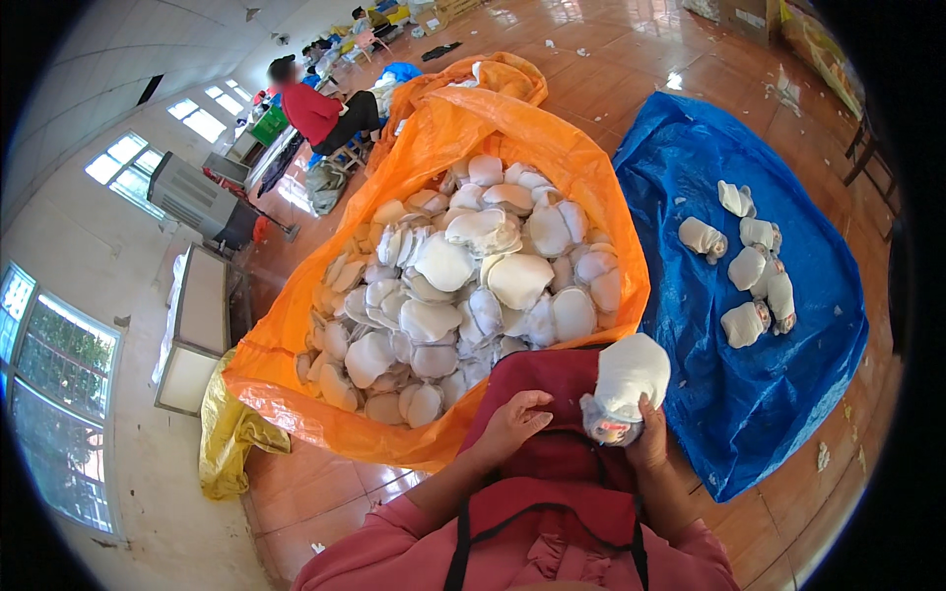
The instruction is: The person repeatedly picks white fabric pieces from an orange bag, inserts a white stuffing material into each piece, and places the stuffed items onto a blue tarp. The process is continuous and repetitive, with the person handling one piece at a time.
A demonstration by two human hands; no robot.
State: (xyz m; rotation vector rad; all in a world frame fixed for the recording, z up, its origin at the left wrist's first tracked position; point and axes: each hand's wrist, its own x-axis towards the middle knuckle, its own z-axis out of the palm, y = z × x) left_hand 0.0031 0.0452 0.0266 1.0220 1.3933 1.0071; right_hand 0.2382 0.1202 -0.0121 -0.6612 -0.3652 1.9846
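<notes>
The right hand (648, 441) grips a rolled white fabric bundle (628, 382) from below, fingers closed around its lower end, where a small coloured patch shows. The bundle stands upright above the lap, just right of the dark red apron (552, 463). The left hand (512, 422) rests on the apron with fingers loosely curled, holding nothing, near the bundle but not touching it.

Directly ahead of both hands lies an open orange sack (443, 138) filled with white moulded foam pieces (463, 286), its near edge touching the apron. To the right of the right hand, a blue plastic sheet (690, 148) is spread on the tiled floor (591, 49) and carries several finished white bundles (749, 271), well apart from the sack.

Judgement on the step in hand: the roll appears complete and ready for placement. Keep the right-hand grip firm at the lower end so the roll does not loosen. Support with the left hand if the roll starts to open. Set it beside the existing group on the sheet, not back among the loose pieces.

A seated person in red (313, 110) works far ahead.
</notes>
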